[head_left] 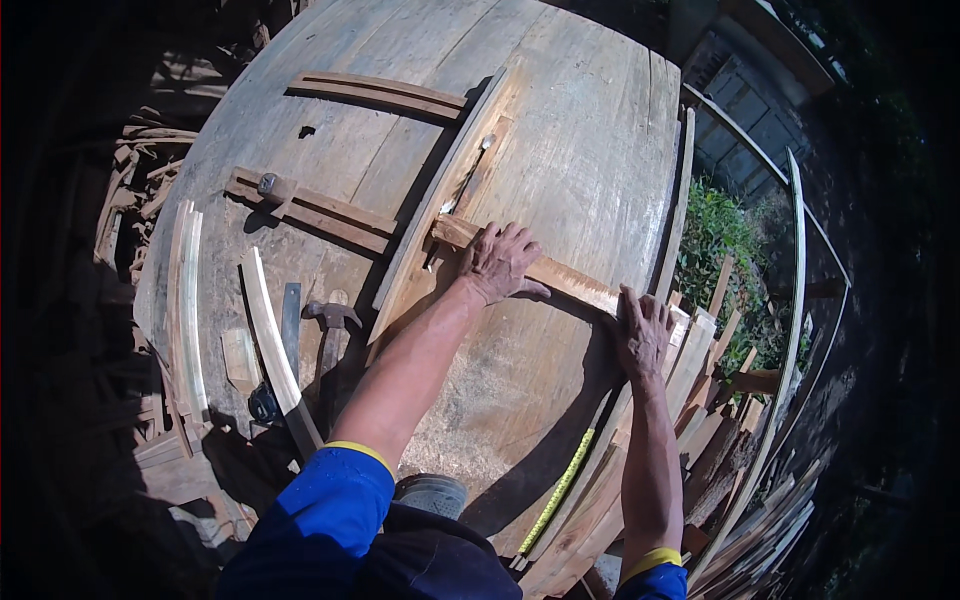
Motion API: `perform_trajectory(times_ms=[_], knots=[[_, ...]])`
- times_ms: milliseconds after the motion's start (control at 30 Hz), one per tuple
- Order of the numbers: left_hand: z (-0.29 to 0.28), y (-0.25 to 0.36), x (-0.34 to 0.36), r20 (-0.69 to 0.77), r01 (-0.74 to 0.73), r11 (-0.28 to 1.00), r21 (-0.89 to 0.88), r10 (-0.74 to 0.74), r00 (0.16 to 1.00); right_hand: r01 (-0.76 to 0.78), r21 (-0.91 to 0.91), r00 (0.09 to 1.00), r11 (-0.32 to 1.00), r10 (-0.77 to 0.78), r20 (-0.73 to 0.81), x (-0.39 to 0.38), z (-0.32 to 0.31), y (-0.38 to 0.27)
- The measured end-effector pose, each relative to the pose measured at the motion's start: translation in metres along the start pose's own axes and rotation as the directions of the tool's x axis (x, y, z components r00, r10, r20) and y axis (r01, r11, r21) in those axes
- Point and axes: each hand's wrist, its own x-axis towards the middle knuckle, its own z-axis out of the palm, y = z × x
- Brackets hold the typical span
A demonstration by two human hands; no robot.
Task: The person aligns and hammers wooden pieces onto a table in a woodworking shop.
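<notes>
A narrow wooden plank (575, 281) lies across the worktable, slanting from the middle toward the right edge. Near its left end my left hand (500, 263) grips it, fingers over the top and thumb along the near side. My right hand (646, 335) is closed around the plank close to its right end; part of the fingers is hidden behind the wood. The plank's left end meets a long board (440, 195) running away from me. A broken, splintered strip (485, 165) lies along that board. The yellow tape (557, 493) stretches beside boards below my right hand.
Left of my arm lie a claw hammer (333, 318), a metal blade (291, 315), a dark tape measure case (263, 403) and a curved pale strip (268, 320). Another hammer (272, 187) rests on paired slats (340, 222). Stacked boards (690, 360) line the right edge.
</notes>
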Motion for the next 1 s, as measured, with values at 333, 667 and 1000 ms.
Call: perform_trajectory(times_ms=[333,667,1000], knots=[[0.006,-0.011,0.008,0.002,0.008,1.0,0.012,-0.008,1.0,0.03,-0.019,0.999,0.999,-0.031,-0.032,0.017,0.001,0.002],[0.011,-0.019,0.023,0.036,0.006,1.0,0.024,-0.007,0.999,0.044,0.002,0.998,0.999,-0.043,-0.051,0.029,0.004,0.007],[0.012,-0.022,0.035,0.072,0.026,0.999,0.02,-0.027,0.997,0.016,0.011,1.0,1.0,-0.016,-0.018,0.041,0.0,0.009]])
